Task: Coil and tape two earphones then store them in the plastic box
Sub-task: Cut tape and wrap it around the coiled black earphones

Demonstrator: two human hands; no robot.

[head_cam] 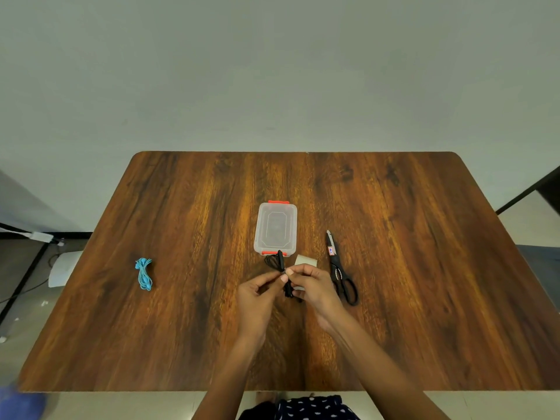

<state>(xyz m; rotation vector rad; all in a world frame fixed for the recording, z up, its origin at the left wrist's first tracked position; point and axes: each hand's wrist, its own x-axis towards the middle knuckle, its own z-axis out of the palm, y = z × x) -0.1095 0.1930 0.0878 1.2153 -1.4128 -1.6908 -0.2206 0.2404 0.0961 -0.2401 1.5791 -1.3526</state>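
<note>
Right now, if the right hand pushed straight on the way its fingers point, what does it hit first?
The right hand points up-left toward the left hand; both pinch the black earphone. It would meet the left hand's fingertips first, probably; depth is unclear.

wooden table, plastic box, blue earphone, scissors, probably tape

Dim, soft light; edges warped

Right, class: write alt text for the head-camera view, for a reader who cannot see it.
Both hands, left hand and right hand, pinch a coiled black earphone above a wooden table. Behind it lies a lidded clear plastic box; a blue earphone lies left, scissors right.
</note>
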